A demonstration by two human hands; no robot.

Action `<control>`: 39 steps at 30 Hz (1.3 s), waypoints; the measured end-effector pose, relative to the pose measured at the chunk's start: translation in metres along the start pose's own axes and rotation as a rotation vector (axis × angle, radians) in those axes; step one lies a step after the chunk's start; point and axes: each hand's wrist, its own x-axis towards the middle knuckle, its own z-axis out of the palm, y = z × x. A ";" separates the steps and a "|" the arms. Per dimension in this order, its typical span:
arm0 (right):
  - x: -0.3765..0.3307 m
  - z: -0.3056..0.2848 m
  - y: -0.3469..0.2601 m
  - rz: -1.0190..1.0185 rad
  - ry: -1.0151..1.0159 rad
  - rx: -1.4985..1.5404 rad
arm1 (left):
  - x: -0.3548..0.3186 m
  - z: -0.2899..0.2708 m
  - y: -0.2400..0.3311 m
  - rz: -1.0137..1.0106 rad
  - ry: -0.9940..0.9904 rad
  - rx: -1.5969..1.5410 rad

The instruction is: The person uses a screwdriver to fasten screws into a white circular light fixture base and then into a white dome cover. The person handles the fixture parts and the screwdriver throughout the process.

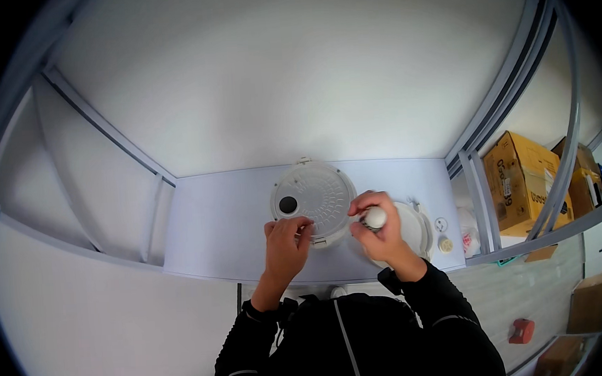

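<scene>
The right hand [379, 228] is curled around a small white knob-like part [375, 217], fingers pressed together on it, just to the right of a round grey lid [314, 197] that lies flat on the pale counter [214, 228]. The left hand [287, 240] rests at the lid's near edge, its fingertips pinching the rim. The lid has a dark round hole on its left side. To the right of the lid, partly behind the right hand, lies a white round dish-shaped piece [413, 226], with two small round bits [443, 234] just beyond it. Far right of the lid, cardboard boxes [521, 181] sit on a shelf.
</scene>
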 end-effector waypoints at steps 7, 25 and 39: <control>0.003 -0.021 -0.025 -0.164 0.219 0.166 | -0.003 0.001 0.009 0.105 0.060 -0.103; 0.007 -0.009 -0.014 -0.016 0.288 0.309 | -0.009 0.001 0.008 0.095 0.135 -0.243; 0.008 -0.024 -0.012 -0.010 0.079 0.148 | 0.000 0.002 0.011 0.074 0.018 -0.204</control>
